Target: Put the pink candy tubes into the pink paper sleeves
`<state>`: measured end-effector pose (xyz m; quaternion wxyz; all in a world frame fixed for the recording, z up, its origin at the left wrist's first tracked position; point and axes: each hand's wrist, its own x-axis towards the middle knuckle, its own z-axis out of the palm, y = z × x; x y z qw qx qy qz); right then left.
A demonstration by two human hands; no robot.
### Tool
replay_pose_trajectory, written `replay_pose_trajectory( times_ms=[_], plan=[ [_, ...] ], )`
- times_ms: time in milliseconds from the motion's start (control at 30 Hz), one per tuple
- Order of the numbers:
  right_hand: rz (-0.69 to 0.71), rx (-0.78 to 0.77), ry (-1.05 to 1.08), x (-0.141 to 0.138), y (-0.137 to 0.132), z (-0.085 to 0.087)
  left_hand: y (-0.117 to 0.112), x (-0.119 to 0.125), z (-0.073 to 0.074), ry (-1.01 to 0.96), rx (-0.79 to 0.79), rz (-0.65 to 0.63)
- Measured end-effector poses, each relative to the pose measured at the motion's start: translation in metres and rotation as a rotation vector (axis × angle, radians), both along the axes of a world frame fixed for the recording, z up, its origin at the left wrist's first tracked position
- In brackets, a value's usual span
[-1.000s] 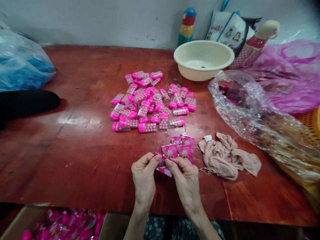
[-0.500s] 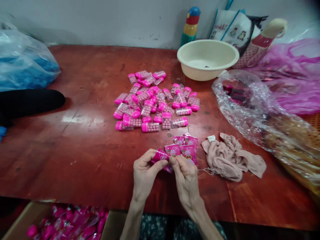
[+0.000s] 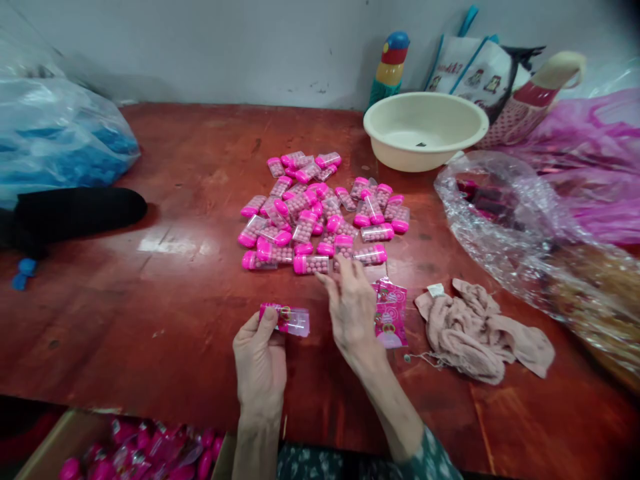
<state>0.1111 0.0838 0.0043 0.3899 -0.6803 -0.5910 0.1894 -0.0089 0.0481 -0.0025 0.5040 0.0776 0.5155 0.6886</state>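
My left hand [image 3: 261, 357] is closed, pinching a pink printed plastic sleeve [image 3: 293, 320] between thumb and fingers; its clear end points right. My right hand [image 3: 353, 310] reaches over the near edge of a heap of small clear candy bottles [image 3: 303, 230] with pink caps and small pink balls inside. Its fingers are apart, at the closest bottle [image 3: 343, 245]; whether they touch it I cannot tell. Beside my right wrist lie several flat pink printed sleeves [image 3: 391, 317], partly covered by the hand.
A crumpled beige cloth [image 3: 483, 330] lies to the right. Behind it are a clear plastic bag [image 3: 525, 220] and a cream basin [image 3: 425, 160]. At left sit a bag of blue pieces [image 3: 65, 140] and a black object [image 3: 83, 212]. Below the table edge, a carton [image 3: 47, 443] holds pink-capped bottles.
My hands have parted. The left moved left, keeping a sleeve; the right let go and went forward to the bottles. The view has shifted slightly.
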Motion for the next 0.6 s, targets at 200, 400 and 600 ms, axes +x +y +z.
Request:
replay_pose_trajectory(
  times_ms=[200, 400, 600],
  plan=[
    [0.068, -0.057, -0.223, -0.024, 0.02, -0.023, -0.002, -0.008, 0.002, -0.033, -0.006, 0.067],
    [0.155, -0.034, -0.131, -0.003, -0.02, -0.012, -0.001, -0.013, 0.0, -0.036, 0.026, 0.132],
    [0.219, 0.172, 0.082, 0.01, -0.06, -0.003, -0.002, -0.006, 0.0, -0.036, 0.044, 0.107]
  ],
)
